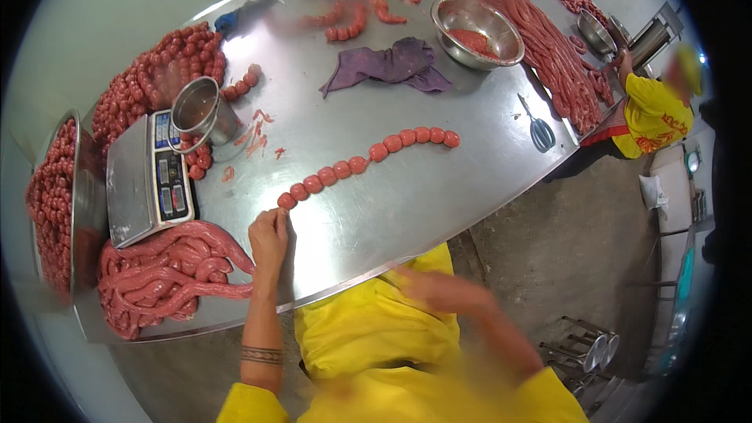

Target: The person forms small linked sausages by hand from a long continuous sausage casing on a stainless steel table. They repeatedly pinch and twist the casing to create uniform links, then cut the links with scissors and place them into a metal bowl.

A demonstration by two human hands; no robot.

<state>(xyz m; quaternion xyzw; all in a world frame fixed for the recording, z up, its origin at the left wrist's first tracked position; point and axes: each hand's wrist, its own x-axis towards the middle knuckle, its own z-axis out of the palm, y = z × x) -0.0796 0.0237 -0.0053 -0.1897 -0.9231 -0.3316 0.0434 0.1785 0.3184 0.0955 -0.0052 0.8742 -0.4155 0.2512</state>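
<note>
The left forearm (262,321) reaches almost straight forward from the lower edge, a dark patterned band (261,355) ringing it near the elbow end. The left grip (269,235) is back upward, its fingers curled and drawn together, the tips pinched at the far end. The right forearm (505,337) slants inward from the lower right, elbow out to the side. The right grip (439,288), smeared by blur, lies before the torso, pointing leftward; its finger pose is unclear.
</note>
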